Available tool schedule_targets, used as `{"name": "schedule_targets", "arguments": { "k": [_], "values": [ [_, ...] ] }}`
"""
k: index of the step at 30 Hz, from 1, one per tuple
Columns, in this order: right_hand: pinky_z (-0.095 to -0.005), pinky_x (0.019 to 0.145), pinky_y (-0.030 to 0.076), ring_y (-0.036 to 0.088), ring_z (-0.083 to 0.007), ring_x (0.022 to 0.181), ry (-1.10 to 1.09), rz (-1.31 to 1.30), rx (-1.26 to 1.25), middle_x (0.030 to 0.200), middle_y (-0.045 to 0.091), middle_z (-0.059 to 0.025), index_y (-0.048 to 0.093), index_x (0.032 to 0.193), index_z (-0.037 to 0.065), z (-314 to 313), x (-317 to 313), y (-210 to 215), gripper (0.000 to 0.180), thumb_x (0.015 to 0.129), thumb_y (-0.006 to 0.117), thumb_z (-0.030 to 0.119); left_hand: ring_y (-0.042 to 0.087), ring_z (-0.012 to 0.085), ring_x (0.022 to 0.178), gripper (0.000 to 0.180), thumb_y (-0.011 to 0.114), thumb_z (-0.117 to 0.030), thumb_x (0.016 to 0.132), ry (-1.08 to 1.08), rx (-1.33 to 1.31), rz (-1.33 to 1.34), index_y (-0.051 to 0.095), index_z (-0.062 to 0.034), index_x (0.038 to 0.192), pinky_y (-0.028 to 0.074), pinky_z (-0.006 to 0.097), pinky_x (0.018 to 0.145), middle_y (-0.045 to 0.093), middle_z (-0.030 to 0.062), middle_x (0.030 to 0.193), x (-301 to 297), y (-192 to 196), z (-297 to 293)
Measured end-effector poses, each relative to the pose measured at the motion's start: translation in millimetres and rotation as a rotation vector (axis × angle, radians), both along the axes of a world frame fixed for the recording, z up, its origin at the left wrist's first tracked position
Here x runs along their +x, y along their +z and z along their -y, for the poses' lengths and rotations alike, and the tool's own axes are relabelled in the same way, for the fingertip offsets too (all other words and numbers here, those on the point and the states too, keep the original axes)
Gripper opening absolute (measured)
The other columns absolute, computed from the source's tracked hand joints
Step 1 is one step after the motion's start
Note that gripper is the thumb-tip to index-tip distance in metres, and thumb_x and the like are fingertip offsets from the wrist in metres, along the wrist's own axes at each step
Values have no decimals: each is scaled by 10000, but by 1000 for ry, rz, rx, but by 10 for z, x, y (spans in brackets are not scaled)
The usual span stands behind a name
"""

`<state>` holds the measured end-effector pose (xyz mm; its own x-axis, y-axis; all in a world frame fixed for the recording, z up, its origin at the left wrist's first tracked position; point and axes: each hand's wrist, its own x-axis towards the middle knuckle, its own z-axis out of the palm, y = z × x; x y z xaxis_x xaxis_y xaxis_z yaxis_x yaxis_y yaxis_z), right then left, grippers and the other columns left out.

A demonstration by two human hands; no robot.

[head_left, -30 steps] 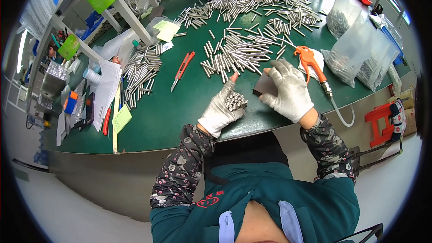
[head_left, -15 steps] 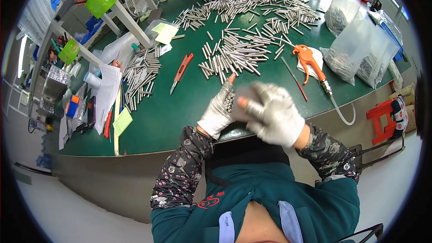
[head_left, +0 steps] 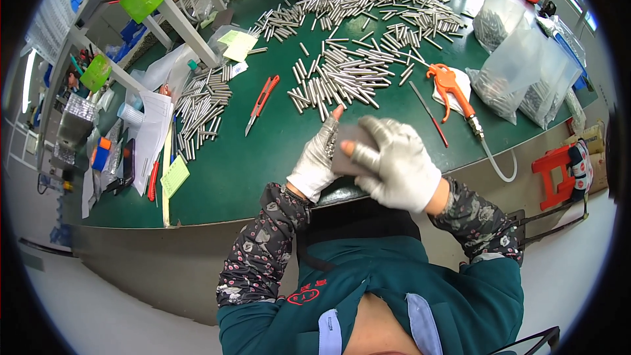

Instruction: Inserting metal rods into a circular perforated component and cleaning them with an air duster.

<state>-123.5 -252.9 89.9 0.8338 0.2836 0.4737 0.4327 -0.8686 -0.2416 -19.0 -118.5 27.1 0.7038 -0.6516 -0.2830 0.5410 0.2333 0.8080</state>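
Both hands meet over the near edge of the green bench (head_left: 230, 190), each in a whitish glove with some fingertips bare. The left hand (head_left: 317, 158) has its grip closed around a bundle of short metal rods (head_left: 330, 147), mostly hidden now, with its thumb pointing to the far side. The right hand (head_left: 397, 164) has its grip clasped on a flat grey block (head_left: 353, 135), held right beside the bundle; whether block and rods touch, I cannot tell.

Just beyond the hands lies a loose pile of rods (head_left: 345, 73), with a wider scatter (head_left: 342, 5) farther back and a smaller heap (head_left: 202, 108) to the left. Between that heap and the loose pile rests a red cutter (head_left: 263, 104). To the right are a thin red-handled tool (head_left: 428, 115), an orange air gun (head_left: 452, 89) and clear bags (head_left: 509, 69) holding metal pieces.
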Motion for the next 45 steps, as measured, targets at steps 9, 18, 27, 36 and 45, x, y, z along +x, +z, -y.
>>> {"name": "schedule_targets", "arguments": {
  "k": [9,18,27,36,45],
  "values": [
    [-423,872,353,442,-334,1042,-416,-30,-156,1145,458,-176,593,977,72,529,75,-320,439,613,650,310,467,56,742,877,640,77,577,-67,287,734,244,-93,1341,378,182,770,479,-26,830,-132,52,-95],
    [-411,664,459,597,-307,735,-666,-335,-217,758,612,-151,602,774,40,1051,410,-273,163,722,476,129,477,47,662,820,590,95,621,-53,125,696,244,-97,1339,405,167,699,474,-39,718,-133,-34,-106],
    [-365,723,466,604,-287,809,-828,-593,-307,818,626,-150,648,815,71,1099,616,-133,223,709,479,170,471,61,764,870,622,71,584,-76,196,714,231,-92,1344,347,200,842,511,-35,788,-74,11,-113],
    [-226,558,446,514,-65,640,-100,-610,659,805,512,-30,510,957,34,758,314,322,186,806,402,21,448,36,662,858,587,113,611,-108,175,706,199,-79,1351,381,153,686,481,-44,711,-81,-35,-134],
    [-373,583,461,571,-307,615,-38,-422,-40,654,591,-125,639,816,131,362,432,115,243,761,545,348,491,42,645,836,593,68,641,-85,143,690,218,-157,1354,417,171,661,511,-35,695,-106,5,-99]
  ]
}}
